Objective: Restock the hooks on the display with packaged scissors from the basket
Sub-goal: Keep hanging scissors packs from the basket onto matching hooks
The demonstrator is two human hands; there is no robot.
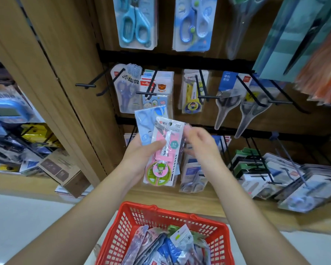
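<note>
My left hand (141,155) grips a small stack of scissor packs in front of the display. A pink and green pack (165,155) is at the front, with a pale blue pack (146,125) behind it. My right hand (199,144), blurred, touches the right edge of the pink pack with curled fingers. The red basket (122,226) stands below my arms and holds several more packaged scissors (166,247). Black hooks (96,81) stick out of the wooden display. The far-left hook is bare, while the others carry packs.
Larger blue scissor packs (136,22) hang on the top row. More packs (294,180) crowd the bottom-right hooks. A wooden side panel (61,92) stands to the left, with boxes and stationery (59,167) on a neighbouring shelf. The floor below is pale.
</note>
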